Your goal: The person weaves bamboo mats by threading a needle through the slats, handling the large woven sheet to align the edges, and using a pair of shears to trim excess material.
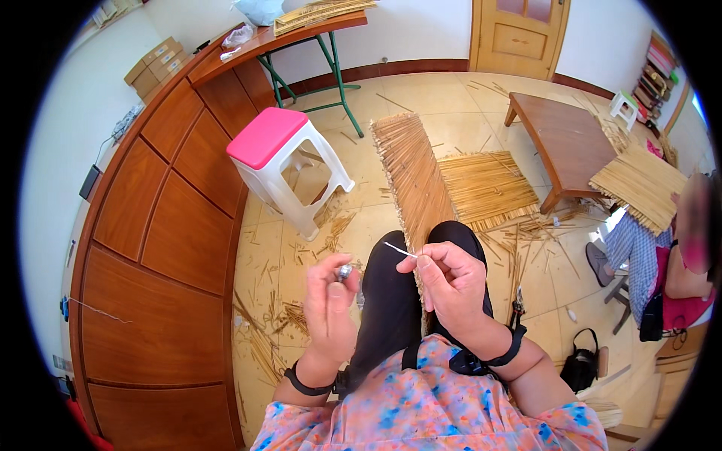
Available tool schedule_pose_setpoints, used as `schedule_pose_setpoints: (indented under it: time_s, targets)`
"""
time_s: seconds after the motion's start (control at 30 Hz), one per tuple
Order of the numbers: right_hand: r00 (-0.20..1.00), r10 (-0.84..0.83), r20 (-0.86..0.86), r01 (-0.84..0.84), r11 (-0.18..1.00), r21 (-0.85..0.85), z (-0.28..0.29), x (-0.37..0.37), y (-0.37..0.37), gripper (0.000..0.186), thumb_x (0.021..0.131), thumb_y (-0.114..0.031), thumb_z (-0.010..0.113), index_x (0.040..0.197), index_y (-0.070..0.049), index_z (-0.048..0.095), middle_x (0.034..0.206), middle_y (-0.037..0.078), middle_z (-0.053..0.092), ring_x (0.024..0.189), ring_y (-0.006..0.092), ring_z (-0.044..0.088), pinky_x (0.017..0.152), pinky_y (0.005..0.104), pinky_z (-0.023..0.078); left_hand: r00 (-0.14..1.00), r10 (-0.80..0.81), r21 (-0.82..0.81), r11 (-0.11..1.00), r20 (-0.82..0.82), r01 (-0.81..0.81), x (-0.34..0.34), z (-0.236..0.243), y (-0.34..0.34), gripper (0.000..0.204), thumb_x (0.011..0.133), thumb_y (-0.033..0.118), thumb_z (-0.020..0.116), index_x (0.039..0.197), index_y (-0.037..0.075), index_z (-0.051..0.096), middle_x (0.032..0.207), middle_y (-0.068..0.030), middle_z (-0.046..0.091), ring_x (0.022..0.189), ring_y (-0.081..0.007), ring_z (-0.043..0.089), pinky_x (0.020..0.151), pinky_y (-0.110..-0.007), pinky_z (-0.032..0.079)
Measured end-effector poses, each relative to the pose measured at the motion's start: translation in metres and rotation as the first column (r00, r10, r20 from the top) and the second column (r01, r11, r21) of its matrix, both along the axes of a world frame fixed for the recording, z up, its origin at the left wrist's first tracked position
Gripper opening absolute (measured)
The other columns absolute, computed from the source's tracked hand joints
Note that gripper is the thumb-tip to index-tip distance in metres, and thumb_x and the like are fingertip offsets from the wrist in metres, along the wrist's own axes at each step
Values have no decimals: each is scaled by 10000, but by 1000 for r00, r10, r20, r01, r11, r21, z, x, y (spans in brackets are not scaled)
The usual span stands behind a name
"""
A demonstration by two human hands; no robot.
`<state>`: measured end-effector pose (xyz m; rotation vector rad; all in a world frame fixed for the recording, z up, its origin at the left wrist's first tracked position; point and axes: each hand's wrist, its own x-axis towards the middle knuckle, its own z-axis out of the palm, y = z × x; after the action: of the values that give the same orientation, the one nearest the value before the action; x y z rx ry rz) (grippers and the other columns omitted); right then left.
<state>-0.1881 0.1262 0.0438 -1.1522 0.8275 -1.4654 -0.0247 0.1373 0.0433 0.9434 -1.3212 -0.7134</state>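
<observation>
My right hand (450, 279) is closed, thumb and index finger pinching a thin white strand (398, 249) whose free end points up and left. To its left, my left hand (329, 304) is raised with curled fingers, slightly blurred. A small silver metal piece (344, 272) shows at its fingertips; whether it is held or worn on a finger I cannot tell. A long woven straw mat (412, 169) runs from between my knees out over the floor, its near end partly hidden by my right hand. Neither hand's fingers clearly grip the mat.
A second straw mat (489, 184) lies on the floor, by a low brown table (564, 139). A pink-topped white stool (269, 139) stands left, near wooden cabinets (162, 293). Loose straw (331, 233) litters the floor. At right, another person holds a straw mat (639, 184).
</observation>
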Motion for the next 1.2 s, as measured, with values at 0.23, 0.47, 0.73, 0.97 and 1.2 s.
schedule_pose_setpoints:
  time_s: [0.23, 0.47, 0.73, 0.97, 1.2]
  targets:
    - [996, -60, 69, 60, 998, 10, 1, 14, 1, 117, 918, -69, 571, 974, 23, 616, 836, 71, 696, 461, 11, 478, 398, 161, 378, 976, -127, 25, 992, 177, 124, -8, -8, -1, 351, 920, 71, 551, 1254, -16, 489, 948, -41, 578, 694, -60, 480, 616, -189, 408]
    - [990, -140, 13, 140, 990, -23, 3, 21, 2, 124, 907, -72, 601, 962, 33, 636, 718, 30, 669, 475, 8, 478, 406, 174, 362, 996, -85, -38, 996, -31, 83, -23, -12, 0, 415, 903, 10, 566, 1302, 8, 452, 973, -86, 604, 671, -69, 510, 560, -197, 444]
    - [977, -183, -111, 173, 980, -96, -1, 22, 5, 121, 894, -78, 623, 954, 23, 656, 677, -4, 647, 524, 0, 504, 456, 168, 387, 980, -22, -87, 995, 197, 40, -19, -11, 0, 370, 904, 41, 585, 1264, -10, 520, 939, -62, 613, 632, -69, 517, 532, -196, 435]
    - [971, -215, -108, 191, 961, -199, -3, 24, 4, 113, 923, -50, 563, 967, 20, 641, 719, 28, 650, 456, 13, 475, 388, 165, 357, 995, -23, 57, 998, 95, 18, -21, -13, 4, 428, 916, 81, 578, 1318, -15, 465, 928, -83, 603, 624, -77, 518, 520, -199, 429]
    - [984, -162, -69, 158, 986, -60, 3, 20, 4, 130, 910, -68, 596, 975, 25, 660, 700, -7, 643, 542, 1, 491, 467, 169, 385, 991, 54, -65, 996, -119, -62, -23, -31, 9, 562, 915, 65, 572, 1415, 23, 318, 906, -71, 599, 641, -75, 525, 547, -202, 445]
